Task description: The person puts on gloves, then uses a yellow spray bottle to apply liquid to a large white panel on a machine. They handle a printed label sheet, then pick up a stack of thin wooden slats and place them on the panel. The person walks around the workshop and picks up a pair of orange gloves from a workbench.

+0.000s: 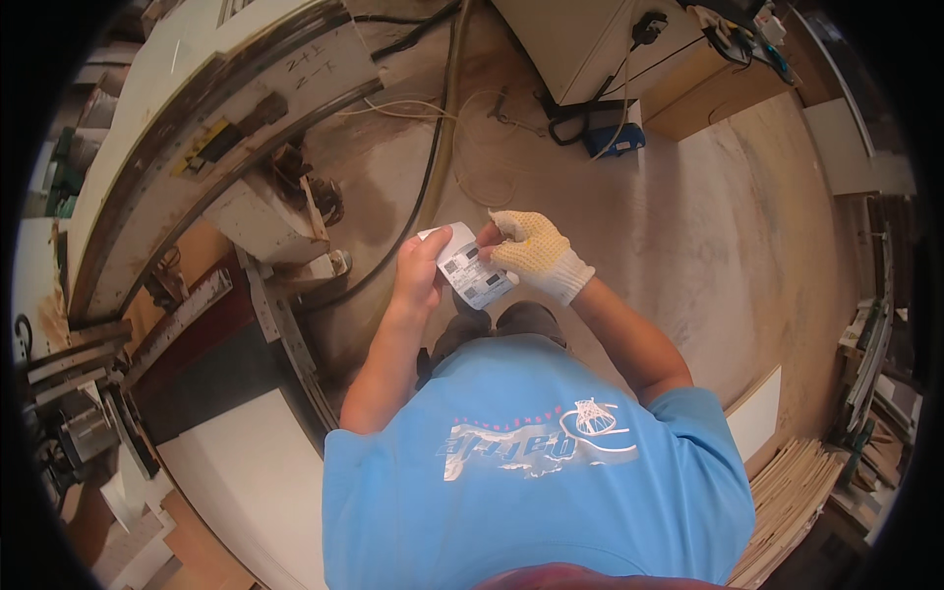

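Between my hands, above the floor, is a small white sheet of printed labels point(474, 273) with dark square codes on it. My bare left hand point(421, 267) grips its left edge, the thumb lying on top. My right hand point(531, 251) wears a white knit work glove with yellow dots, and bare fingertips stick out of it. Those fingertips are curled and pinch at the sheet's upper right edge. How much of the sheet they hold is partly hidden by the fingers.
A large machine with a curved-looking bed point(221, 147) stands at the left. Hoses and a black cable point(433, 167) cross the floor. Ahead are a cabinet point(580, 44) and a blue object point(615, 143). Stacked thin boards point(792, 501) lie at the near right, a white panel point(246, 482) near left.
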`<state>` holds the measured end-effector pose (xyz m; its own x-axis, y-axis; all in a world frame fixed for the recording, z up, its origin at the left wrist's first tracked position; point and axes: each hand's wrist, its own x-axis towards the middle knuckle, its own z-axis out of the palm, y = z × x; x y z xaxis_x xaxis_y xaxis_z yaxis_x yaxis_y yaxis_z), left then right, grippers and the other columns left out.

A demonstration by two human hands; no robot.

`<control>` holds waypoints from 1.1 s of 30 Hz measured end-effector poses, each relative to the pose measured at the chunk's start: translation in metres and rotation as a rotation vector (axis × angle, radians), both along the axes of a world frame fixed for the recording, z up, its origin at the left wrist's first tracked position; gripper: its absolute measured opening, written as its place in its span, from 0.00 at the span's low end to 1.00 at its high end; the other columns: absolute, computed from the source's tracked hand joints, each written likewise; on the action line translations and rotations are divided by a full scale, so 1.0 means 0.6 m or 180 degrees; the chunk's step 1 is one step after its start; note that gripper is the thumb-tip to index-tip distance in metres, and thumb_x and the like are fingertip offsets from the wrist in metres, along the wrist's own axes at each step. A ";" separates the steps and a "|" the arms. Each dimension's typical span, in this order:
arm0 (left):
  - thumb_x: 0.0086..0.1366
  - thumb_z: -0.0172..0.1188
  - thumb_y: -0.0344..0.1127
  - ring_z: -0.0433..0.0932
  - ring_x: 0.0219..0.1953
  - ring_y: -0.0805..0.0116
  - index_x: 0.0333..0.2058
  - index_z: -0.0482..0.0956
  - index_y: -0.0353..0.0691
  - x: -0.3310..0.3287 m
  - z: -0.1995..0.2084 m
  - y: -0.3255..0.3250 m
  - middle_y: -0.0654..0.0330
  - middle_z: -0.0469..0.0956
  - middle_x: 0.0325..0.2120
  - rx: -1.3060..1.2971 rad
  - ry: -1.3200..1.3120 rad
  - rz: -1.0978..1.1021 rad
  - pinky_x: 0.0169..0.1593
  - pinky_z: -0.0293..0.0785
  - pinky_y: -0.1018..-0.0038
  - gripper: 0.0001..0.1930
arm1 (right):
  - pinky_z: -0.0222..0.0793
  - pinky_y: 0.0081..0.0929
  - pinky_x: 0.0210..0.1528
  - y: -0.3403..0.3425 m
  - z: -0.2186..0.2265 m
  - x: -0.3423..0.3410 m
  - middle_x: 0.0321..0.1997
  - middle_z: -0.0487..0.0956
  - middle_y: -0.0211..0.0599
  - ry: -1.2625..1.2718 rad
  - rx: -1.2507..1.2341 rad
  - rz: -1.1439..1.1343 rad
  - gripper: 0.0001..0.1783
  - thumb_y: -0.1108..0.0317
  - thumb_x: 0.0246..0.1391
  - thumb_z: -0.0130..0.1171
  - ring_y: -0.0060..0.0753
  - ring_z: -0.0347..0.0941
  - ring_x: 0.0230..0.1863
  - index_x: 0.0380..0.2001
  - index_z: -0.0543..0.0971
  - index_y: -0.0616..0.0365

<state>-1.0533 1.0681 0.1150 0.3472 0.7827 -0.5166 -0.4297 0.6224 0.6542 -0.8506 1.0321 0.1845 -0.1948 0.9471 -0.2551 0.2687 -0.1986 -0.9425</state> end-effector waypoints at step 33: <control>0.74 0.61 0.45 0.82 0.45 0.71 0.52 0.77 0.38 0.533 -0.081 1.296 0.62 0.83 0.43 0.0713 0.0107 -0.0833 0.48 0.80 0.70 0.18 | 0.75 0.28 0.39 1.275 -0.086 0.508 0.31 0.81 0.35 -0.0115 -0.0021 -0.0728 0.08 0.70 0.55 0.66 0.27 0.77 0.33 0.36 0.80 0.63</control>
<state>-0.7335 1.8457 0.0665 0.5368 0.7647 -0.3566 -0.2504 0.5480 0.7981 -0.5460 1.7973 0.1327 0.0341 0.9638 -0.2643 0.2494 -0.2643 -0.9316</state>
